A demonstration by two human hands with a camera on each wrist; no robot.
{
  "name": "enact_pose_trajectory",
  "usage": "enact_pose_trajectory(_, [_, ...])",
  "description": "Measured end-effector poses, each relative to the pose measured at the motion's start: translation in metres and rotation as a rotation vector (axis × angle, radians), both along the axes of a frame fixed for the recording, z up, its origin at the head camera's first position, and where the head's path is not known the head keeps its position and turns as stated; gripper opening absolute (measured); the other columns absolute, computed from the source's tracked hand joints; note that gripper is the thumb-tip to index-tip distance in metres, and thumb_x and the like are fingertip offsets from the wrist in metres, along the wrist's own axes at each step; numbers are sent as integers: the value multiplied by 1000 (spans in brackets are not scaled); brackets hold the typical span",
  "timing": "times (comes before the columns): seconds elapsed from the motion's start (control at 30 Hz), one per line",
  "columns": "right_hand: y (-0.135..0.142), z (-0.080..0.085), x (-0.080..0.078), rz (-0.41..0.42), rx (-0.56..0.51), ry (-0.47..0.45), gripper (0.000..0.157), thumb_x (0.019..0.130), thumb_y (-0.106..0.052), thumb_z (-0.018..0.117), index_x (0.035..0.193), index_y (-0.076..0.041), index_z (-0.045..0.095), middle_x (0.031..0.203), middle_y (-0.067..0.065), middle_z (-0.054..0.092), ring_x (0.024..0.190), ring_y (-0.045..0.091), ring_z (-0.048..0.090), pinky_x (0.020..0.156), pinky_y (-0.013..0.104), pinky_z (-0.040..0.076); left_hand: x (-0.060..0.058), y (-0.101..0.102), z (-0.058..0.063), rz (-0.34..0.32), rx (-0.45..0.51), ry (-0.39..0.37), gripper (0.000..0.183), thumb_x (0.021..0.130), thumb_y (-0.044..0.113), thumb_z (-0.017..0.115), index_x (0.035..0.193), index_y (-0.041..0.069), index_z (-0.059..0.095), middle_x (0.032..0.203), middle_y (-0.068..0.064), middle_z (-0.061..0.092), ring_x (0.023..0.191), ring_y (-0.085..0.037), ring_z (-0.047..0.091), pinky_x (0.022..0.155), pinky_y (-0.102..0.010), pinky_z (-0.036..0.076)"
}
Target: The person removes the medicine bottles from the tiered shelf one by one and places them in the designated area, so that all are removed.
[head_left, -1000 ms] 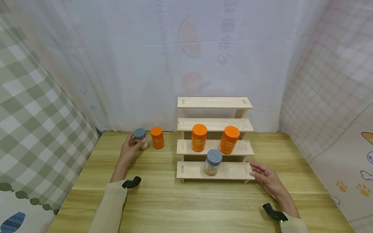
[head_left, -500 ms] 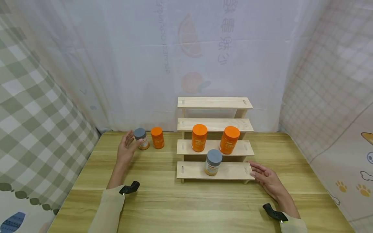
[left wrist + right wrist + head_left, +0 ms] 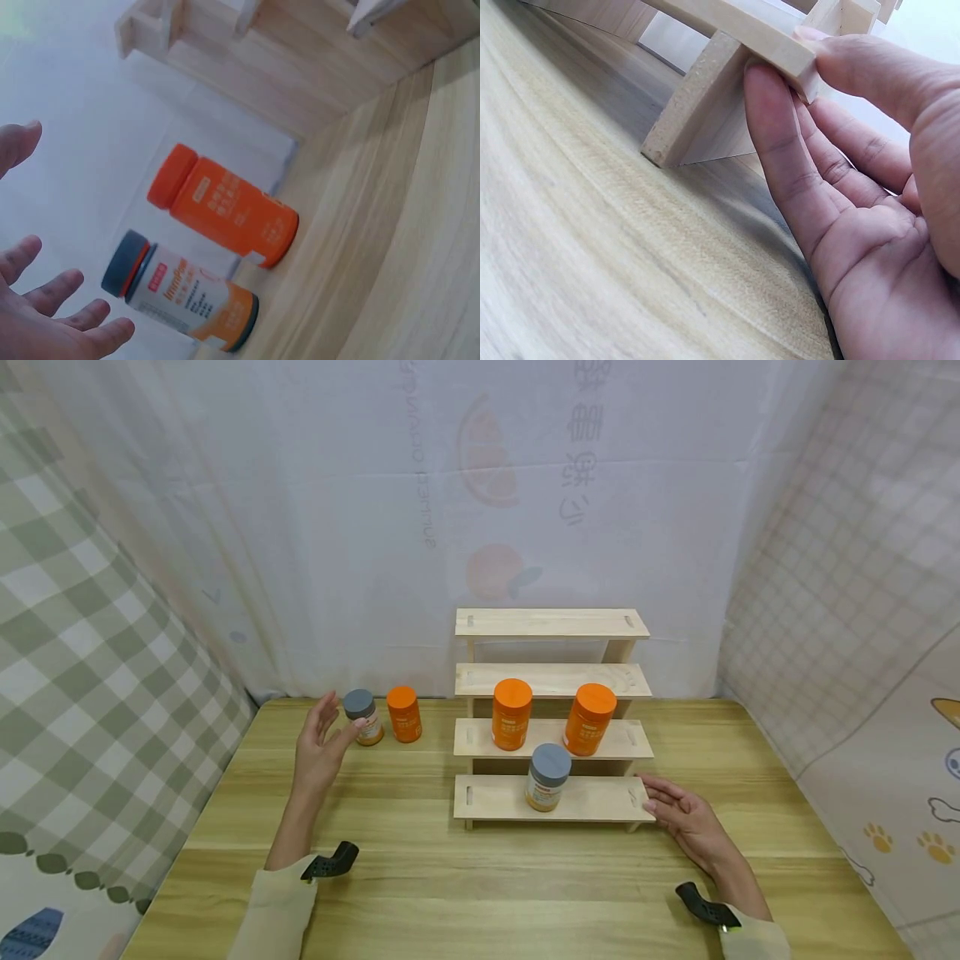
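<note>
My left hand (image 3: 318,760), its fingers spread, stands just left of a grey-lidded supplement bottle (image 3: 191,294) upright on the table. In the head view the thumb tip overlaps that bottle; in the left wrist view a gap shows between them. Beside it stands an orange bottle (image 3: 406,717). The right hand (image 3: 693,827) pinches the right end of the lowest step of a wooden tiered shelf (image 3: 780,52), thumb above and fingers beneath. On that step sits another grey-lidded bottle (image 3: 548,778). Two larger orange bottles (image 3: 512,717) stand one step higher.
The shelf's upper two steps (image 3: 551,622) rise behind the orange bottles. A pale printed curtain (image 3: 337,527) hangs at the back of the wood-grain table (image 3: 420,893). Checked cloth (image 3: 112,635) borders the left side, and a patterned sheet (image 3: 862,693) the right.
The left hand has let go of the grey-lidded bottle on the table and drawn back leftward, its fingers spreading. The right hand keeps its hold on the shelf's end.
</note>
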State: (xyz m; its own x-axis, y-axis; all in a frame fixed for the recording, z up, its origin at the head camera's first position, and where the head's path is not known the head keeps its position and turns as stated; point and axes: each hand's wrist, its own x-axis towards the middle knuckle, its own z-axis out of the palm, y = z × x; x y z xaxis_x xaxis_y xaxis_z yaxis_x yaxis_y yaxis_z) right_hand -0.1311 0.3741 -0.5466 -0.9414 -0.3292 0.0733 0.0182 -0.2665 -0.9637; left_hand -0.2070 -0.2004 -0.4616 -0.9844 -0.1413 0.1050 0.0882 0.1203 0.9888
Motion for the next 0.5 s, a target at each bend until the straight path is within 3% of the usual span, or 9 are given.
enact_pose_trajectory(0.3, [0, -1, 0, 9, -5, 14, 46, 104, 10, 46, 142, -15, 58, 127, -3, 69, 114, 6, 67, 92, 19, 58, 14, 14, 13, -67, 74, 41, 72, 98, 21, 70, 160, 25, 33, 165, -6, 35, 153, -26, 31, 124, -53, 30])
enact_pose_trajectory(0.37, [0, -1, 0, 9, -3, 11, 46, 104, 10, 45, 141, -15, 58, 127, -3, 68, 114, 6, 67, 92, 19, 58, 15, 17, 15, -82, 70, 47, 72, 99, 20, 69, 160, 25, 33, 164, -6, 36, 152, -26, 32, 123, -46, 33])
enact_pose_trajectory(0.5, [-1, 1, 1, 3, 8, 9, 46, 104, 9, 45, 141, -16, 58, 127, -3, 68, 114, 5, 67, 92, 19, 58, 19, 25, 17, -127, 94, 76, 71, 100, 14, 67, 161, 22, 31, 164, -9, 36, 151, -27, 34, 114, -22, 42])
